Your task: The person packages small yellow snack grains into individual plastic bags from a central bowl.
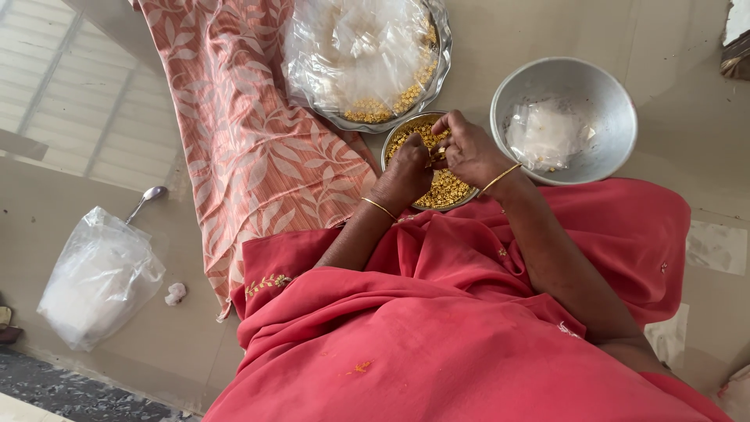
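Fingers (447, 148) of both hands over small round bowl (462, 197) of tiny golden pieces (445, 187).

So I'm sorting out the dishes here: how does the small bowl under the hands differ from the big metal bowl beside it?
The small bowl is filled with tiny golden pieces; the big metal bowl holds only a crumpled clear plastic bag. The small bowl is narrower and shallower, the big one wider and deeper. The left hand and right hand work over the small bowl; nothing touches the big one. Both are round, silvery and sit on the floor.
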